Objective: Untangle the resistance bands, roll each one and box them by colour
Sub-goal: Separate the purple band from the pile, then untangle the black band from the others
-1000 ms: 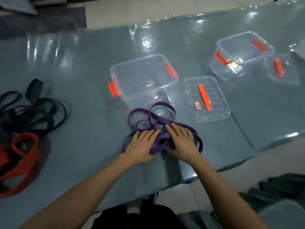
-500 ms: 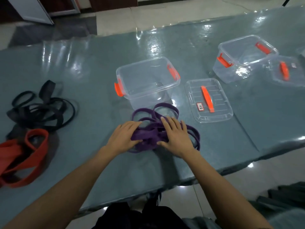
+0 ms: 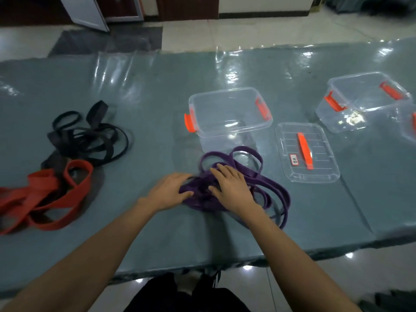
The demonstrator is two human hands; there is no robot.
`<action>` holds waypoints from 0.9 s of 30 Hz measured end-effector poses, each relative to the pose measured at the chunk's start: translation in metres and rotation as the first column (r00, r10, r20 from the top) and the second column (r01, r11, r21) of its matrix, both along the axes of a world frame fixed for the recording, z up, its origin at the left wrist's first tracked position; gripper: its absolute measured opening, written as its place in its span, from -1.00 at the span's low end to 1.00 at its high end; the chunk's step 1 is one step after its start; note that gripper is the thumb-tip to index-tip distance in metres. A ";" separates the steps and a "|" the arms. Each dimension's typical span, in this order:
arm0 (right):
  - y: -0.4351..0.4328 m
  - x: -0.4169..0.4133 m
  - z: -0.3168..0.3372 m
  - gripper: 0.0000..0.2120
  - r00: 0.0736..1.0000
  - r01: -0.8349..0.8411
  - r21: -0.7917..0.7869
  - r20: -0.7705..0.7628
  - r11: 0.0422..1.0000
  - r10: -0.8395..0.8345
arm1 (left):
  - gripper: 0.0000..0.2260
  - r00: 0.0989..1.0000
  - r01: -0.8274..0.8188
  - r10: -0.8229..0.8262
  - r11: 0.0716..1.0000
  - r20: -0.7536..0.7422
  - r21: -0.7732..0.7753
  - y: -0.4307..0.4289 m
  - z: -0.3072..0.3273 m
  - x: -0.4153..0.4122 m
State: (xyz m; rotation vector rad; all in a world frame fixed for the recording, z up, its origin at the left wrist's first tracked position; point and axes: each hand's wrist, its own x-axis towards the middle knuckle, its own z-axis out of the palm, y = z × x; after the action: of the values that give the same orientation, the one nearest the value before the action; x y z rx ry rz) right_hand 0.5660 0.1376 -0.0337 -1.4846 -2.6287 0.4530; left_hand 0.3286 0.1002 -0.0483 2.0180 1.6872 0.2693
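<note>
Left hand (image 3: 170, 190) pinches purple bands (image 3: 276, 188), right hand (image 3: 234, 189) flat atop; clear box (image 3: 225, 140) just behind, lid (image 3: 324, 172) beside.

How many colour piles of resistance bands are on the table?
3: tangled black rubber bands far left; flat red rubber bands nearer, overlapping them; purple rubber bands at centre.
</note>
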 end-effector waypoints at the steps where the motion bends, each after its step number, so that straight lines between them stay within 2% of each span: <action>1: 0.001 -0.007 0.001 -0.45 1.000 -0.011 0.012 0.000 1.000 0.011 | -0.49 1.000 -0.010 0.010 1.000 -0.006 -0.011 -0.004 -0.001 -0.005; 6: 0.007 -0.051 0.005 -0.53 0.995 -0.101 0.058 0.013 0.993 0.101 | -0.60 0.992 -0.125 0.125 0.992 -0.014 0.015 -0.022 -0.003 -0.035; 12: 0.024 -0.128 0.011 -0.57 0.977 -0.213 0.101 0.016 0.972 0.212 | -0.63 0.958 -0.287 0.287 0.957 -0.002 0.036 -0.043 0.000 -0.103; 17: 0.027 -0.218 0.011 -0.54 0.951 -0.309 -0.012 -0.023 0.951 0.309 | -0.62 0.898 -0.397 0.418 0.904 -0.135 0.156 -0.069 0.008 -0.180; 21: 0.027 -0.291 0.006 -0.49 0.936 -0.351 -0.117 -0.051 0.929 0.348 | -0.55 0.844 -0.462 0.493 0.868 -0.211 0.180 -0.088 0.006 -0.242; 24: 0.031 -0.342 0.004 -0.42 0.944 -0.328 -0.232 -0.098 0.916 0.314 | -0.49 0.826 -0.478 0.510 0.859 -0.239 0.183 -0.095 0.002 -0.284; 27: 0.043 -0.389 0.002 -0.34 0.966 -0.257 -0.289 -0.086 0.922 0.243 | -0.49 0.818 -0.511 0.537 0.843 -0.206 0.167 -0.091 -0.002 -0.319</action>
State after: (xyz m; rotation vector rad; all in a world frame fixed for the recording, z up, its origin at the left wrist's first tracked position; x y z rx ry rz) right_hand 0.1767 0.1808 -0.0313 -1.1815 -2.8196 0.9347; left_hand 0.0097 0.0088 -0.0502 1.6596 2.4276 0.3049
